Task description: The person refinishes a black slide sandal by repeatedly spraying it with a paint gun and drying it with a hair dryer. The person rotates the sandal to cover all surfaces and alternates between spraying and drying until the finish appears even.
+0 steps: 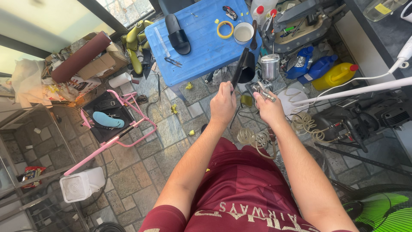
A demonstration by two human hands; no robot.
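My left hand [222,104] grips a stick that carries a black shoe piece [244,67], held up over the edge of the blue table [201,51]. My right hand [269,108] holds a metal spray gun [266,88] with a silver cup [270,66] on top, pointed toward the black piece. A coiled clear hose [257,139] hangs from the gun down past my lap. Both forearms reach forward from my dark red shirt.
On the blue table lie a black slipper [177,33], a yellow tape ring [225,29] and a white cup [243,32]. A pink stand [124,137] holds a blue insole at left. Yellow and blue jugs [334,75], a compressor [360,120] and a green fan [382,210] are at right.
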